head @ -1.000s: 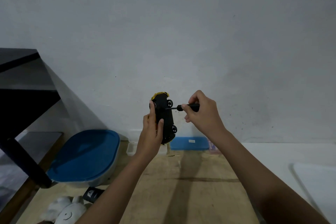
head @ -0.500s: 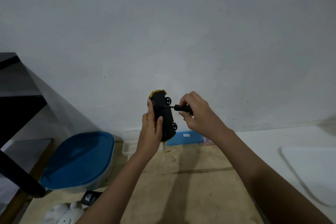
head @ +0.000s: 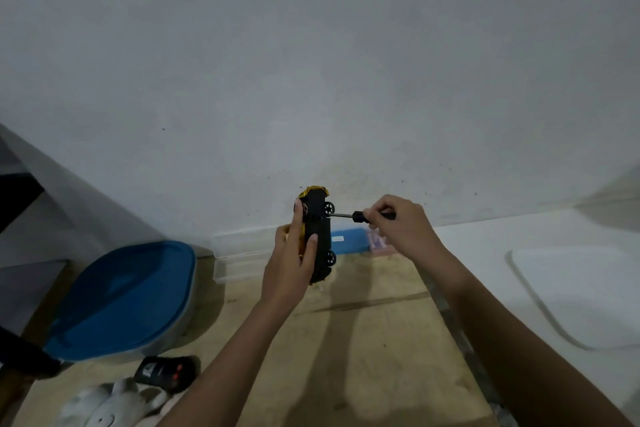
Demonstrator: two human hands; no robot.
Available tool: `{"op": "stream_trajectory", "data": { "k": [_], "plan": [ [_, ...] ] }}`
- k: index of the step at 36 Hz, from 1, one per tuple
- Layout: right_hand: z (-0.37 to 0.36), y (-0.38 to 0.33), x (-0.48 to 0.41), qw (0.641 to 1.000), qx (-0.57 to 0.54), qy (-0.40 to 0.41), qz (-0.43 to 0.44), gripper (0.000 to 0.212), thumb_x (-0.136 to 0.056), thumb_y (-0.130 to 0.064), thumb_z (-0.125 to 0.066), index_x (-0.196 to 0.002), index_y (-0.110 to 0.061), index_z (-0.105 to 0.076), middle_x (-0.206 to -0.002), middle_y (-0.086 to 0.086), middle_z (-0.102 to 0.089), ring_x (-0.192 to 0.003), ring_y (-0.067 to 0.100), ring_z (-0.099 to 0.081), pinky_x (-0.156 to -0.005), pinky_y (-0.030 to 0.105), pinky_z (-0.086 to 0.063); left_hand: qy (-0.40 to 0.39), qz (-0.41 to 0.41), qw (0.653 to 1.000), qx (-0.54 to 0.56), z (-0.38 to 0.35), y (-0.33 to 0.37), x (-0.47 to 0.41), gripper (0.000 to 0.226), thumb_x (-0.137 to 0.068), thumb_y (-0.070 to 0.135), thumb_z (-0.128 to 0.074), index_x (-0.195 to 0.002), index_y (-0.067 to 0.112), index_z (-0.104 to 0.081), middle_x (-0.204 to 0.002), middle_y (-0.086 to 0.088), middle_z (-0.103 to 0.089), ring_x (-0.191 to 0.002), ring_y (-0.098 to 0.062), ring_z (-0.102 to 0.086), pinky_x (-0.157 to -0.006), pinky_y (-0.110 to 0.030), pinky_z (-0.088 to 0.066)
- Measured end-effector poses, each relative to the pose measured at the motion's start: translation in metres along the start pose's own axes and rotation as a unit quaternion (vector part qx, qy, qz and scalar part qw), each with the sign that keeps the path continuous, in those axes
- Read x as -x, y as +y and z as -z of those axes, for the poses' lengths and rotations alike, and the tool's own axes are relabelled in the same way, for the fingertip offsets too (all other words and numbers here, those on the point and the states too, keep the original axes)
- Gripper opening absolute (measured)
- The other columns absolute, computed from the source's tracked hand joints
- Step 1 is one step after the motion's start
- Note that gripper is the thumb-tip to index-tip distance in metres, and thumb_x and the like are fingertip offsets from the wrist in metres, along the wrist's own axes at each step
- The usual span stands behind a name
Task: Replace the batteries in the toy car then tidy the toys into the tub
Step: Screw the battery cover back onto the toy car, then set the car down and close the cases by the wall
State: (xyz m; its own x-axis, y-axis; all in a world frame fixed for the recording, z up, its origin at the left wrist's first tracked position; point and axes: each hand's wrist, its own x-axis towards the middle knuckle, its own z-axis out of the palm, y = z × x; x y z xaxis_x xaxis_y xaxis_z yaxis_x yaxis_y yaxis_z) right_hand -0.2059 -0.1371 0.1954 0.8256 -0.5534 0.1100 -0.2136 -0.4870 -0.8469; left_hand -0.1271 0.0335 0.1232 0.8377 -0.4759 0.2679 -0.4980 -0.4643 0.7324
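Note:
My left hand (head: 291,263) holds the toy car (head: 318,229) upright in the air, its black underside turned to the right and its yellow body edge showing at the top. My right hand (head: 403,224) grips a black-handled screwdriver (head: 360,216), whose metal tip touches the car's underside near the upper wheel. The tub with a blue lid (head: 124,298) stands on the wooden surface at the left. A white plush toy (head: 110,406) and a black remote control (head: 166,371) lie at the bottom left.
Clear plastic boxes (head: 239,253) and a blue box (head: 348,240) sit against the wall behind the car. A white surface with a white tray (head: 588,295) lies to the right. Dark furniture (head: 17,198) stands at the far left.
The view has shifted, so the hands and car sit lower and the scene slid left. The screwdriver stays against the car's underside, with the right hand's fingers re-gripping the handle.

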Motion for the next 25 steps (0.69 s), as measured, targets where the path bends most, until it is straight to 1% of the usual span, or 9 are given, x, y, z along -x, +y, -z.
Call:
{"op": "stream_trajectory", "data": {
  "k": [4,7,10,13,15,17,19,22,25],
  "plan": [
    [0.014,0.040,0.009,0.998,-0.017,0.014,-0.064,0.017,-0.089,-0.018,-0.060,-0.087,-0.002,-0.062,-0.081,0.015,-0.069,-0.057,0.012,-0.056,-0.045,0.015,-0.046,-0.052,0.071,0.994,-0.060,-0.030,-0.011,0.007,0.061,-0.099,0.041,-0.033,-0.141,0.049,0.011,-0.112,-0.003,-0.039,-0.082,-0.022,-0.058,-0.068,-0.035,-0.051],
    [0.023,0.071,0.017,0.993,-0.022,0.018,-0.117,0.016,-0.089,-0.016,-0.059,-0.088,0.000,-0.062,-0.085,0.020,-0.068,-0.061,0.017,-0.056,-0.047,0.017,-0.044,-0.087,0.129,0.982,-0.106,-0.054,-0.023,0.015,0.059,-0.100,0.039,-0.032,-0.147,0.041,0.002,-0.120,-0.009,-0.041,-0.085,-0.026,-0.059,-0.066,-0.032,-0.047],
    [0.027,0.098,0.025,0.988,-0.033,0.024,-0.147,0.012,-0.090,-0.013,-0.059,-0.084,-0.002,-0.059,-0.084,0.022,-0.067,-0.067,0.022,-0.058,-0.047,0.014,-0.043,-0.128,0.164,0.966,-0.152,-0.076,-0.031,0.020,0.059,-0.100,0.039,-0.033,-0.148,0.040,0.000,-0.129,-0.012,-0.039,-0.086,-0.028,-0.060,-0.064,-0.031,-0.044],
    [0.027,0.118,0.033,0.986,-0.014,0.022,-0.164,0.015,-0.089,-0.014,-0.060,-0.084,0.000,-0.060,-0.080,0.018,-0.066,-0.059,0.018,-0.055,-0.043,0.010,-0.041,-0.159,0.186,0.956,-0.161,-0.093,-0.033,0.022,0.060,-0.100,0.036,-0.035,-0.148,0.039,0.000,-0.124,-0.011,-0.039,-0.072,-0.024,-0.052,-0.062,-0.029,-0.040],
    [0.026,0.130,0.038,0.985,-0.007,0.017,-0.173,0.018,-0.089,-0.015,-0.060,-0.086,0.003,-0.060,-0.079,0.019,-0.067,-0.056,0.016,-0.054,-0.044,0.014,-0.043,-0.169,0.196,0.949,-0.178,-0.103,-0.035,0.021,0.060,-0.099,0.035,-0.037,-0.148,0.040,-0.001,-0.122,-0.011,-0.040,-0.069,-0.021,-0.046,-0.061,-0.029,-0.038],
    [0.025,0.138,0.040,0.983,0.007,0.014,-0.180,0.020,-0.089,-0.017,-0.060,-0.087,0.002,-0.062,-0.078,0.020,-0.068,-0.056,0.017,-0.056,-0.048,0.022,-0.046,-0.175,0.196,0.945,-0.196,-0.111,-0.035,0.020,0.061,-0.099,0.036,-0.037,-0.148,0.038,-0.001,-0.125,-0.012,-0.040,-0.075,-0.025,-0.052,-0.063,-0.031,-0.040],
    [0.024,0.139,0.041,0.984,0.017,0.018,-0.178,0.020,-0.089,-0.019,-0.059,-0.087,0.001,-0.064,-0.078,0.018,-0.069,-0.056,0.015,-0.057,-0.049,0.024,-0.046,-0.177,0.190,0.942,-0.214,-0.115,-0.035,0.016,0.063,-0.098,0.038,-0.037,-0.149,0.033,0.001,-0.133,-0.013,-0.038,-0.091,-0.030,-0.057,-0.068,-0.034,-0.044],
    [0.024,0.138,0.038,0.984,0.009,0.020,-0.178,0.020,-0.090,-0.019,-0.058,-0.088,0.000,-0.064,-0.079,0.015,-0.069,-0.055,0.013,-0.056,-0.048,0.020,-0.045,-0.166,0.176,0.943,-0.228,-0.115,-0.028,0.007,0.068,-0.098,0.043,-0.035,-0.150,0.019,0.000,-0.144,-0.013,-0.032,-0.114,-0.033,-0.051,-0.081,-0.041,-0.046],
    [0.024,0.141,0.035,0.982,0.000,0.021,-0.188,0.018,-0.090,-0.022,-0.059,-0.086,-0.005,-0.064,-0.076,0.011,-0.068,-0.056,0.012,-0.057,-0.050,0.023,-0.046,-0.160,0.174,0.943,-0.236,-0.114,-0.020,0.003,0.068,-0.097,0.047,-0.033,-0.149,0.010,-0.010,-0.150,-0.012,-0.024,-0.123,-0.032,-0.043,-0.089,-0.041,-0.043]
  ]
}}
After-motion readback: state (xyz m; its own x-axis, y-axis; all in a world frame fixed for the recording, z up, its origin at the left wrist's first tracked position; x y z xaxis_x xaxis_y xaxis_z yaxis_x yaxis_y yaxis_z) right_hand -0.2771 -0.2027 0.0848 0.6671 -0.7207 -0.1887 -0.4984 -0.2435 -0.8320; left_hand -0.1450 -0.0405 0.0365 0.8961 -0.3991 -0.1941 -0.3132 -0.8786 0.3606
